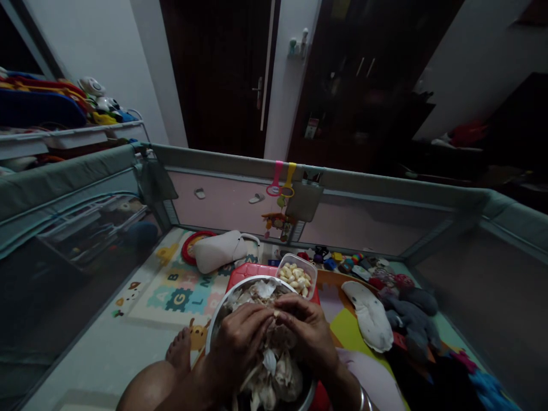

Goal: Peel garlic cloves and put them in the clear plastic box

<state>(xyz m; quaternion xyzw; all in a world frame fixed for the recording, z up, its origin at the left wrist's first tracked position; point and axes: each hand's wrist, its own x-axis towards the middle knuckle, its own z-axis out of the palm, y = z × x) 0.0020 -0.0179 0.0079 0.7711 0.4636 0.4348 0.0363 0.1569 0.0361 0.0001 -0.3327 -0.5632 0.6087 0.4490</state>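
Note:
My left hand [240, 337] and my right hand [310, 331] meet over a steel bowl [214, 328] full of papery garlic skins [274, 365]. Both hands have their fingers curled and pinch a small pale garlic clove [276, 313] between them. Beyond the bowl stands a clear plastic tub [314, 274] with several peeled cloves [295, 278] in it, resting on a red lid or tray [240, 275]. My bare knee [149, 388] and foot [180, 349] show at the lower left.
I sit inside a mesh-walled playpen [342, 188] on an alphabet play mat [180, 288]. A white pillow [218, 249], a red ring, small toys [342, 262], a soft grey toy [411, 314] and a white cushion [370, 314] lie around. A dark door [222, 74] stands behind.

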